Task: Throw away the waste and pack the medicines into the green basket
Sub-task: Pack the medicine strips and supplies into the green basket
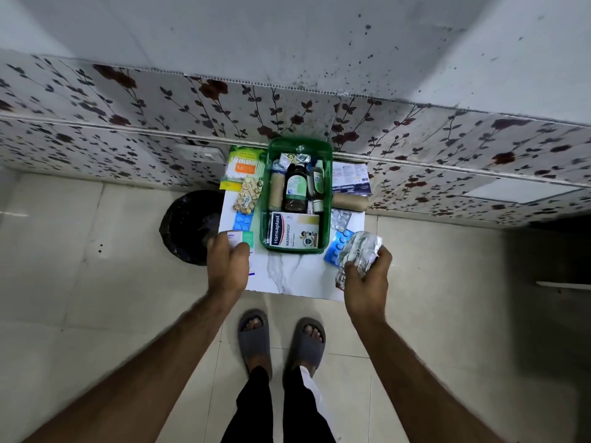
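Observation:
The green basket stands on a small white marble table. It holds a Hansaplast box, a dark syrup bottle and other small bottles. My left hand grips a small white medicine box at the table's left edge. My right hand holds a silver foil blister strip just above the table's right side, over a blue tablet strip. Loose on the table lie a yellow tablet strip, a cotton bud pack, a blue strip and a silver strip.
A bin with a black liner stands on the floor left of the table. A tan bandage roll and a printed leaflet lie behind the basket's right side. The flowered wall runs close behind. My sandalled feet stand before the table.

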